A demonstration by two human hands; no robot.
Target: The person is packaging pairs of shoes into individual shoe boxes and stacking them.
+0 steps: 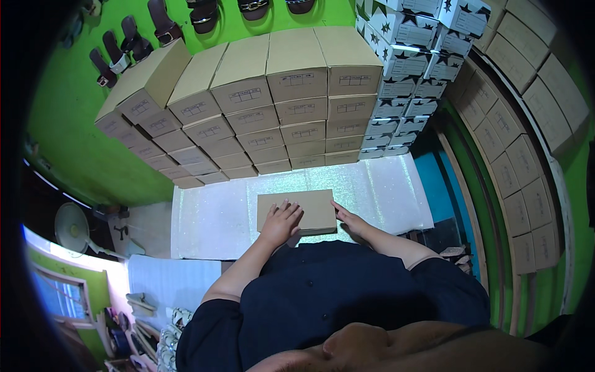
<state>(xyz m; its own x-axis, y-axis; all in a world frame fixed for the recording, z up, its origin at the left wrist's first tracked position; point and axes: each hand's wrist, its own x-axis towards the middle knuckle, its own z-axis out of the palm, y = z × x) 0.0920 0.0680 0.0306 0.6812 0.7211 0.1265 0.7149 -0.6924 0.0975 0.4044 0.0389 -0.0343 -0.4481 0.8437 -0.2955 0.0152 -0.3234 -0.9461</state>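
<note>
A closed brown cardboard box (317, 209) lies on the white, shimmering tabletop (390, 192) right in front of me. My left hand (282, 221) rests flat on the left part of its lid, with the fingers spread. At the box's right end is my right hand (349, 221), its index finger stretched out along the edge. The other fingers of that hand are partly hidden, and I see nothing held in it. What the box contains is out of sight.
Brown boxes (297, 84) stand stacked along the table's back, with star-patterned white boxes (406, 65) at their right. More brown boxes (520, 149) fill a rack on the right. Sandals (166, 22) hang on the green wall. A fan (72, 228) stands at the left.
</note>
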